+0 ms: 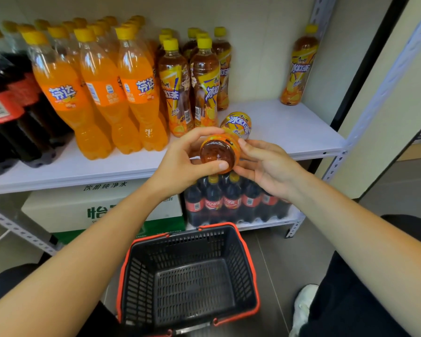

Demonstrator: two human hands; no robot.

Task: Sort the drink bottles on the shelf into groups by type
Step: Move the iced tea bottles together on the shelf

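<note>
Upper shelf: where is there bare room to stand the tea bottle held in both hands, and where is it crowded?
Bare shelf board lies between the iced tea cluster and the lone iced tea bottle by the right post. Left of the cluster, orange sodas and colas stand packed close.

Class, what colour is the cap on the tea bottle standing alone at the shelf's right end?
Yellow cap, clearest in the head view.
</note>
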